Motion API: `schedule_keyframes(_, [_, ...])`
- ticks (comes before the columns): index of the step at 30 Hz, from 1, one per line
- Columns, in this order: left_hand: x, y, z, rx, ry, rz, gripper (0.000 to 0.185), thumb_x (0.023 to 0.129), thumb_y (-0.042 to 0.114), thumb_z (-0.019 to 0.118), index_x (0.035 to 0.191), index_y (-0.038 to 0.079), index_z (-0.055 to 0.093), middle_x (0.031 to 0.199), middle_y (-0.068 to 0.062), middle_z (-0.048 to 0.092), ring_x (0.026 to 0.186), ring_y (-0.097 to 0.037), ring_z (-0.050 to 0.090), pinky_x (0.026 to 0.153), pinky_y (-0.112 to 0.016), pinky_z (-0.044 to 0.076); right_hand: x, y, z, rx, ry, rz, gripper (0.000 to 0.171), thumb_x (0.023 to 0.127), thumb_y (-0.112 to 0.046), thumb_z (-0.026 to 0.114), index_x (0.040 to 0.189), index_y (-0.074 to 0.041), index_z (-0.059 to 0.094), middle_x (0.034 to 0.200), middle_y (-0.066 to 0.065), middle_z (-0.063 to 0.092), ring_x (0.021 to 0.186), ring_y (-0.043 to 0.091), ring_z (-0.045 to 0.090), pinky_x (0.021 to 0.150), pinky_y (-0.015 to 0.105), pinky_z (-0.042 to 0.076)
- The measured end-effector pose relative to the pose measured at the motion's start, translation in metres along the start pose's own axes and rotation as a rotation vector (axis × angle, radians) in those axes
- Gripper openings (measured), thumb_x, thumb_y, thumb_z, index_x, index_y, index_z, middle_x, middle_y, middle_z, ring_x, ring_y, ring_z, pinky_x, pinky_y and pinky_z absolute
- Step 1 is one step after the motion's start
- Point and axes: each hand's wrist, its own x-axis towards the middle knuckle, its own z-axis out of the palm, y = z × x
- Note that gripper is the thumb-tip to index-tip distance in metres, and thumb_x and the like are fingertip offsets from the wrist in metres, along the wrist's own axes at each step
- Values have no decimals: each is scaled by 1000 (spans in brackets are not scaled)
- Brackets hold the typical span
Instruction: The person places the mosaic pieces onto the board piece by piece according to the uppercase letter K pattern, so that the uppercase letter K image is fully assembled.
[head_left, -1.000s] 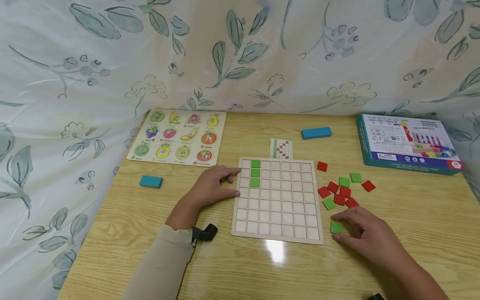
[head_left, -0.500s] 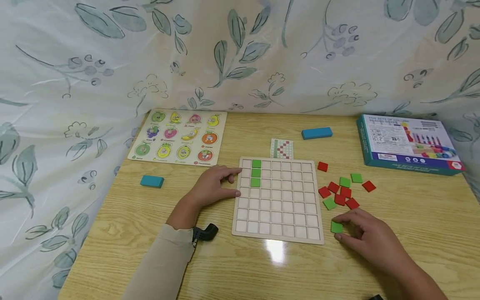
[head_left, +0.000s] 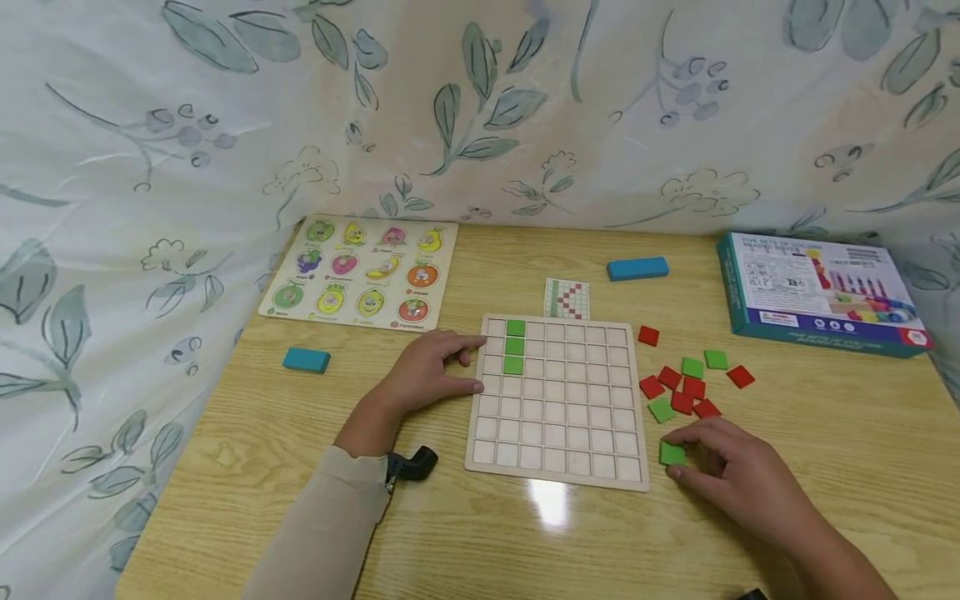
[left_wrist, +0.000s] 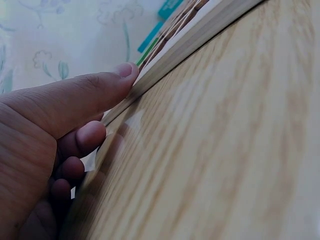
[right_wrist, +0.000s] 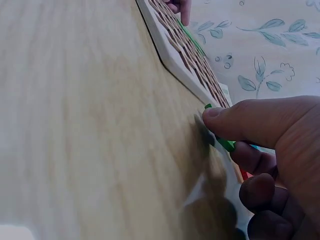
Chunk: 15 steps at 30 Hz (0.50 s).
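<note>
A wooden grid board (head_left: 558, 417) lies on the table with three green tiles (head_left: 514, 346) in a column near its top left. My left hand (head_left: 461, 367) rests at the board's left edge, and in the left wrist view the thumb (left_wrist: 120, 75) presses against that edge (left_wrist: 200, 35). Right of the board's lower corner, my right hand (head_left: 675, 457) pinches a green tile (head_left: 670, 452) lying on the table. The right wrist view shows thumb and fingers on this tile (right_wrist: 226, 145). A loose pile of red and green tiles (head_left: 686, 387) lies just beyond it.
A small pattern card (head_left: 566, 298) lies behind the board. Blue blocks sit at the back (head_left: 637, 267) and at the left (head_left: 306, 359). A fruit peg puzzle (head_left: 363, 272) is at the back left and a teal box (head_left: 817, 292) at the back right. A leaf-print curtain surrounds the table.
My right hand's fingers have drawn in around the green tile, which stays on the table. The left hand has not moved.
</note>
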Motion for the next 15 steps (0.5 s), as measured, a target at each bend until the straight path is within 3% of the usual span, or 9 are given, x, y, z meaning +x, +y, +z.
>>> schedule_keyframes(7, [0, -3, 1, 1, 0, -1, 66, 85, 31, 94, 144, 15, 70, 97, 6, 61, 93, -16, 53, 89, -37, 43, 12, -7, 3, 24, 5, -68, 39, 80, -18, 96, 112, -29, 77, 93, -12, 55, 67, 3, 42, 60, 25, 35])
schedule_keyframes(15, [0, -2, 0, -1, -3, 15, 67, 85, 32, 94, 145, 14, 69, 98, 6, 61, 93, -15, 52, 88, -37, 42, 29, -19, 5, 51, -24, -82, 37, 82, -23, 95, 114, -30, 77, 96, -12, 58, 68, 4, 44, 62, 26, 37])
